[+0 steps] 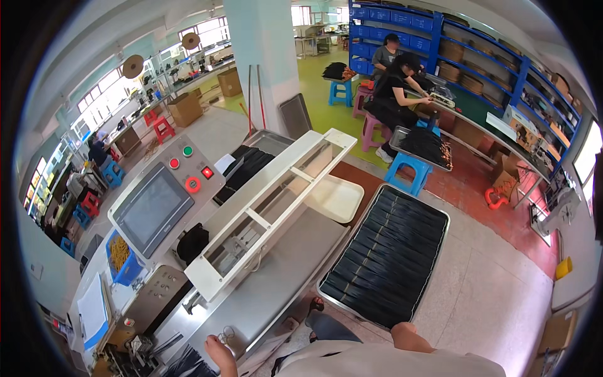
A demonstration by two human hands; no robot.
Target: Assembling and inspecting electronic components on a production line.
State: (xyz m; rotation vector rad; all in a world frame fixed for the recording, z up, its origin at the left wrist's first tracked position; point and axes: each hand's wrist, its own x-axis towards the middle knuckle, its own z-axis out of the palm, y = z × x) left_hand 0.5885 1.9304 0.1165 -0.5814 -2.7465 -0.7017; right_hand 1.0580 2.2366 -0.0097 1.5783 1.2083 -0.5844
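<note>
My left hand [220, 353] is over the steel worktop at the bottom, its fingers curled together; whatever they may hold is too small to make out. Thin pale loops [230, 337], like rubber bands, lie right beside it. Just left of the hand is a bunch of black cables [188, 363] on the worktop. My right hand [408, 334] is low, at the near edge of a metal tray [323, 290], with its fingers mostly hidden. Rows of bundled black cables [386, 251] fill that tray.
A machine with a screen [154, 207], lit buttons and a long white-framed guard [270, 213] stands at left. A cream tray [336, 198] sits beyond the worktop. Two people [402, 88] sit at a green bench far right, near a blue stool [408, 173] bearing another tray.
</note>
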